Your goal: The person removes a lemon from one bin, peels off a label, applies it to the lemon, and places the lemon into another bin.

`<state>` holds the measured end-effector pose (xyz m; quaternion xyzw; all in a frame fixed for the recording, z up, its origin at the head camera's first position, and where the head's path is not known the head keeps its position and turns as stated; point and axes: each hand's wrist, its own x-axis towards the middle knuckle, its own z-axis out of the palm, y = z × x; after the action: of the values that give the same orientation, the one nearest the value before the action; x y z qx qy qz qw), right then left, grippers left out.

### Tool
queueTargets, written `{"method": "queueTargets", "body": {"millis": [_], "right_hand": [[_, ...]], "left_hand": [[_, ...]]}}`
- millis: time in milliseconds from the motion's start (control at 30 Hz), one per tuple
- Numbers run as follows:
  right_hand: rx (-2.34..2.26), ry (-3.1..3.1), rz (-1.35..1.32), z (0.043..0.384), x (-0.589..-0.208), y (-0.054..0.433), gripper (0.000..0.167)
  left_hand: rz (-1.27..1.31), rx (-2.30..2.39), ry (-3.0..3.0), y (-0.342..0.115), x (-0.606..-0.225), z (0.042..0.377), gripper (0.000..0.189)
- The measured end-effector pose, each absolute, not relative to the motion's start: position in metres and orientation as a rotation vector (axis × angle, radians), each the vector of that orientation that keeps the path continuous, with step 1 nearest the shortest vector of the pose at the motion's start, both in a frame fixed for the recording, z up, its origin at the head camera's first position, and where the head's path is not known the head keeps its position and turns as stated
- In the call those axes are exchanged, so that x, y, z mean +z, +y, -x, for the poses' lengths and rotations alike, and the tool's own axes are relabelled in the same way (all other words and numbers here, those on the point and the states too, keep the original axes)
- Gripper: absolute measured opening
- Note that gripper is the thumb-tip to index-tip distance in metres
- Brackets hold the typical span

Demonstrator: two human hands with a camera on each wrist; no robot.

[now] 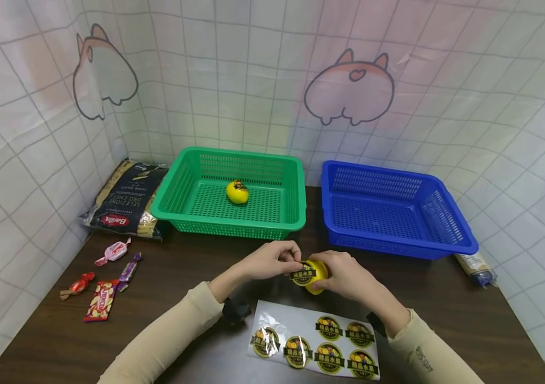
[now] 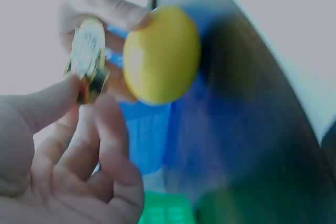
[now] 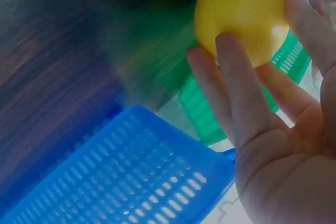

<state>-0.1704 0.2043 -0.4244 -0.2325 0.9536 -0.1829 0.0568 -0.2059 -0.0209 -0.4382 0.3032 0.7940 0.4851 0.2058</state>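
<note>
Between thumb and fingertips, my left hand pinches a round black-and-gold sticker. My right hand holds a yellow lemon by its sides with thumb and fingers. From the head camera the sticker overlaps the lemon's front; the left wrist view shows the sticker standing apart from the lemon. Below the hands lies a white sheet carrying several of the same stickers, with a bare patch at its upper left. Another lemon, bearing a sticker, lies in the green basket.
Right of the green basket stands a blue basket. A dark pasta bag leans at the left, with several wrapped candies in front of it. Near the right edge lies another package. A tiled-pattern curtain surrounds the table.
</note>
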Motion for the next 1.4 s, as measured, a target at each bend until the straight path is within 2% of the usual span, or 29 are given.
{"method": "queueTargets", "body": {"millis": [333, 700, 1400], "right_hand": [[-0.783, 2.759, 0.684, 0.176, -0.435, 0.221, 0.061], [-0.802, 2.732, 0.646, 0.174, -0.435, 0.230, 0.065], [-0.926, 2.636, 0.576, 0.177, -0.434, 0.240, 0.063]], "left_hand": [[-0.685, 1.499, 2.306, 0.006, -0.456, 0.206, 0.012], [-0.821, 1.425, 2.446, 0.018, -0.467, 0.209, 0.011], [-0.960, 1.280, 2.621, 0.029, -0.457, 0.212, 0.008]]}}
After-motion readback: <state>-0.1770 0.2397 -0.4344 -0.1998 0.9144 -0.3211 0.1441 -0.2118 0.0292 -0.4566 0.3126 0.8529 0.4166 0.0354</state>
